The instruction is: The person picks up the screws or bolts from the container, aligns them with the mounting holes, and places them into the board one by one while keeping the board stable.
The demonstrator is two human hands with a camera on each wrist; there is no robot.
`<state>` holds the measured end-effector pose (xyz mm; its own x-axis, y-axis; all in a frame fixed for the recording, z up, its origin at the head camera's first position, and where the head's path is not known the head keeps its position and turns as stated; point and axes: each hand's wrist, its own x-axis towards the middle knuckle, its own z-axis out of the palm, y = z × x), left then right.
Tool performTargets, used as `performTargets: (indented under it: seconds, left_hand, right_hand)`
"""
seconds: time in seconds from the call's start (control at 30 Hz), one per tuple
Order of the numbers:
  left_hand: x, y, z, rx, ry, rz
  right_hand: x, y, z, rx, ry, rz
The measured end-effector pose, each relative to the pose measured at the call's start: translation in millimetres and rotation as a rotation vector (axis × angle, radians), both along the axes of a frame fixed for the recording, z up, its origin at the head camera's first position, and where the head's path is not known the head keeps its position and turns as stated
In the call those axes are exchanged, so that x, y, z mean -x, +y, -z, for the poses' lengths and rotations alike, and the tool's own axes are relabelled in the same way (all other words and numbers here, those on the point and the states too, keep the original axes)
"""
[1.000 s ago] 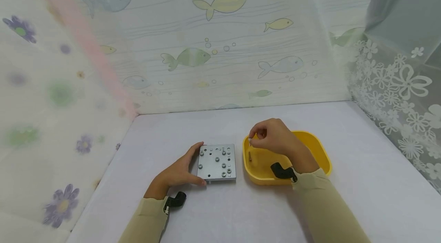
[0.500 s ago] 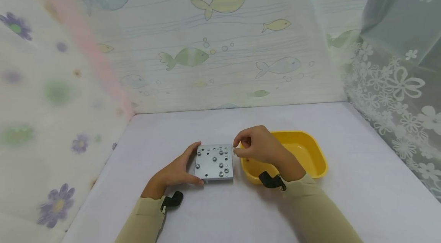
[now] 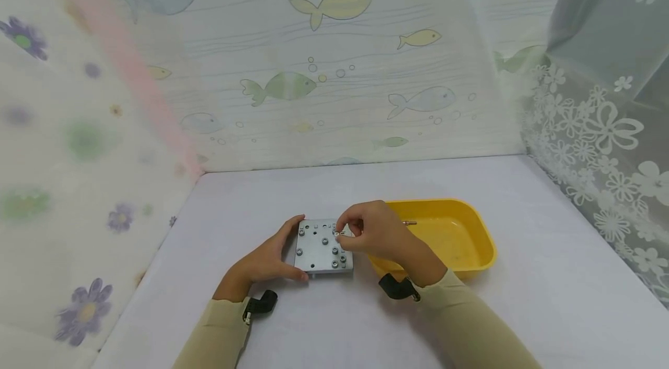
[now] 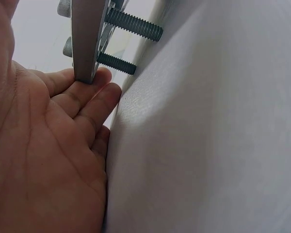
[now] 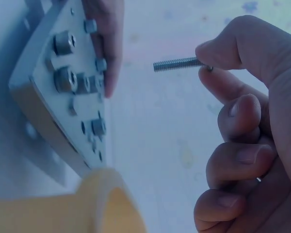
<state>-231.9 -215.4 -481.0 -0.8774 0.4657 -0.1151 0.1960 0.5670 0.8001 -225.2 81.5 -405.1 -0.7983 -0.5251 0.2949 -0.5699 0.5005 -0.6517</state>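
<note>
A square silver metal plate (image 3: 316,255) with holes and several socket-head screws (image 5: 65,79) lies raised off the white table. My left hand (image 3: 269,255) holds it by its left side, thumb at the near edge and fingers toward the far edge. Beneath the plate, threaded screw shanks (image 4: 134,25) stick out in the left wrist view. Between thumb and index finger, my right hand (image 3: 377,232) pinches a thin threaded screw (image 5: 177,63) by its head. That hand is over the plate's right part; the screw's tip is apart from the plate in the right wrist view.
A yellow plastic tray (image 3: 483,241) stands right of the plate, partly behind the right forearm. Inside it lies a small copper-coloured pin-like piece (image 3: 410,223). Fabric with fish and flowers hangs behind and at both sides of the table (image 3: 334,322).
My right hand has moved left with the pinched screw, from above the yellow tray to over the plate's right part. My left hand keeps its hold on the plate.
</note>
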Motion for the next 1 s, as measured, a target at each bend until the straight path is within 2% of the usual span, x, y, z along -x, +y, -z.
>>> performTargets:
  seconds: [0.43, 0.7, 1.0]
  left_hand:
    - [-1.8, 0.3, -1.0, 0.004, -0.007, -0.013]
    - [-1.6, -0.2, -2.0, -0.007, -0.011, -0.006]
    - [0.4, -0.7, 0.0, -0.010, 0.000, 0.002]
  right_hand:
    - [-9.5, -21, 10.6, -0.030, 0.113, -0.027]
    - [-13.8, -29, 13.8, -0.090, 0.104, 0.054]
    - [-15.0, -37, 22.4, -0.056, 0.024, 0.018]
